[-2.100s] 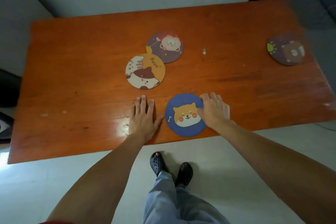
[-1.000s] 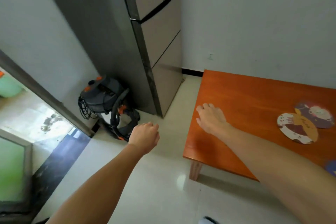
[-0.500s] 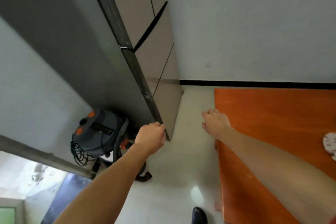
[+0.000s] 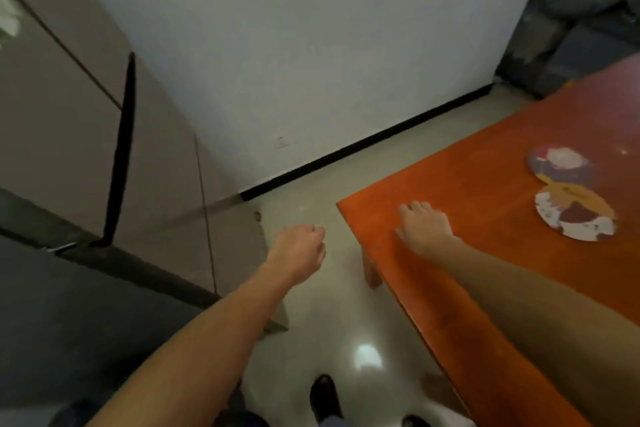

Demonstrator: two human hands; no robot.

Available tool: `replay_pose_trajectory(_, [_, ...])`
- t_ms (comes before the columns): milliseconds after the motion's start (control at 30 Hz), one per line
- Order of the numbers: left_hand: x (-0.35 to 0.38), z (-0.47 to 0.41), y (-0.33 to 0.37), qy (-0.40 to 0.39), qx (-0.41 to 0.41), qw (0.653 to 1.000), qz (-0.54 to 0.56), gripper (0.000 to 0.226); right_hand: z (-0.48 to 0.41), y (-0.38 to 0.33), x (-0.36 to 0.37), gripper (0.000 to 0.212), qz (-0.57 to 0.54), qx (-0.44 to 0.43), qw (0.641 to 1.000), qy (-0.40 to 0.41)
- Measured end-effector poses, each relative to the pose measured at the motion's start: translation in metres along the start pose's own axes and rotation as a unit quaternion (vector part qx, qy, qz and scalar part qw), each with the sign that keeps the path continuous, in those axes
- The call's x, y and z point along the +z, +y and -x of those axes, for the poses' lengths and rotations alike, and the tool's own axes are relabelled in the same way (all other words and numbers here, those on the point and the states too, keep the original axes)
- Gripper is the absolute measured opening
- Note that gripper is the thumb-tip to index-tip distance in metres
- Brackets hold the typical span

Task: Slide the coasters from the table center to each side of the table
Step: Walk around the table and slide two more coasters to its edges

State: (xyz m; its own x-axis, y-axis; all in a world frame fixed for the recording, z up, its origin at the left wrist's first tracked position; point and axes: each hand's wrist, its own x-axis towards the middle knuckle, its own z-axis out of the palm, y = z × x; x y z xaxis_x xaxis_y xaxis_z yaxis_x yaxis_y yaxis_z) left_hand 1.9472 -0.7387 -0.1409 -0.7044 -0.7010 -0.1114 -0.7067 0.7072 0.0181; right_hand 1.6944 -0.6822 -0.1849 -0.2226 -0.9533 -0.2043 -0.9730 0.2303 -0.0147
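Note:
The orange wooden table [image 4: 467, 184] fills the right of the view, seen from its left end. Two round coasters lie on it, touching each other: a purple one [image 4: 559, 165] farther back and an orange-and-white cat one [image 4: 575, 215] nearer. My right hand [image 4: 424, 229] lies palm down on bare wood near the table's left corner, fingers apart, well left of both coasters. My left hand [image 4: 298, 250] hangs over the floor, left of the table, curled into a loose fist with nothing in it. No other coaster shows.
A tall grey fridge [image 4: 104, 149] stands at the left against a white wall [image 4: 311, 45] with a black skirting. Pale tiled floor [image 4: 346, 322] lies between fridge and table. My shoes show at the bottom edge. Dark clutter sits at the top right.
The view has swung back to the right, bringing the table and two coasters into sight. My right hand went from beyond the table's end to resting on its corner. My left hand stays curled.

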Motion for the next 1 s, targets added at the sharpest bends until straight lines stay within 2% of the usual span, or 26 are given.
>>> replay_pose_trajectory(133, [-0.006,-0.061,-0.007,0.0,0.107,0.994,0.008,0.02,0.004,0.019,0.007,0.041,-0.048,0.108,0.993,-0.008])
replay_pose_trajectory(300, [0.002,-0.122,0.036,-0.026,0.226,0.974,-0.016,0.02,0.032,0.065,0.021,0.038,-0.097,0.217,0.971,-0.015])
replay_pose_trajectory(533, [0.034,-0.19,0.105,-0.047,0.334,0.941,-0.037,0.024,0.052,0.153,0.057,0.042,-0.146,0.411,0.9,-0.019])
replay_pose_trajectory(633, [0.057,-0.22,0.119,-0.064,0.344,0.936,-0.04,0.024,0.039,0.188,0.075,0.041,-0.181,0.478,0.859,-0.019])
replay_pose_trajectory(767, [0.093,-0.247,0.131,-0.082,0.347,0.933,-0.043,0.032,0.02,0.232,0.088,0.047,-0.235,0.555,0.797,0.02])
replay_pose_trajectory(900, [0.13,-0.257,0.133,-0.119,0.33,0.936,-0.041,0.055,0.01,0.282,0.094,0.054,-0.295,0.636,0.71,0.074])
replay_pose_trajectory(1000, [0.147,-0.261,0.131,-0.101,0.322,0.94,-0.042,0.058,0.002,0.316,0.098,0.063,-0.316,0.675,0.659,0.097])
